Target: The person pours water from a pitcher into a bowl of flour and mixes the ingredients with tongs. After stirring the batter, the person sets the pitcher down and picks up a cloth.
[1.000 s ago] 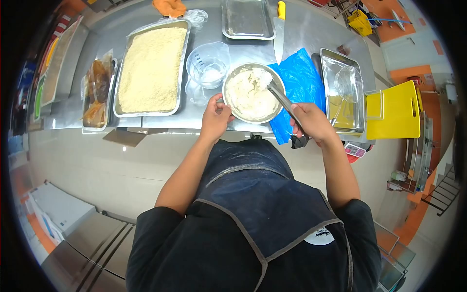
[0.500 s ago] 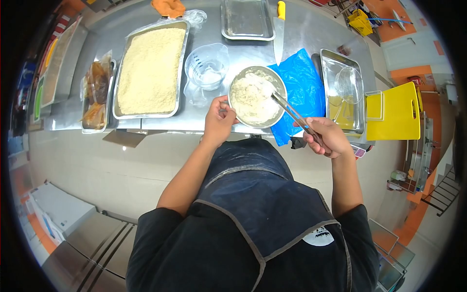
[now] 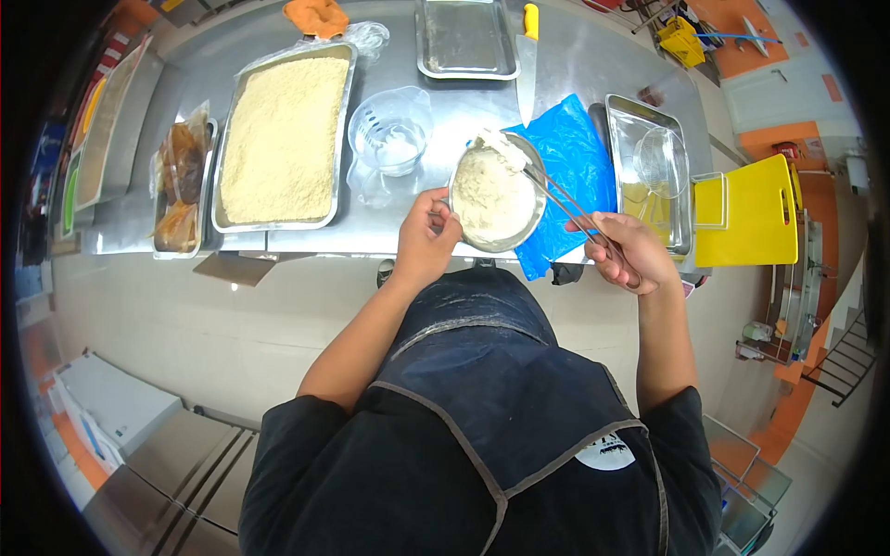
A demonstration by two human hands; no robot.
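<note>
Stirring, I judge: left hand (image 3: 426, 236) grips the bowl (image 3: 502, 244) rim, right hand (image 3: 629, 248) clasps tongs (image 3: 561, 204); next needs a firm bowl hold.

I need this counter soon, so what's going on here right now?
A person in a dark apron works at the steel counter. The left hand grips the rim of a metal bowl of pale floury mix. The right hand holds long tongs, tips at a clump of mix on the bowl's far rim. A crumb tray, clear jug and blue bag lie nearby.
</note>
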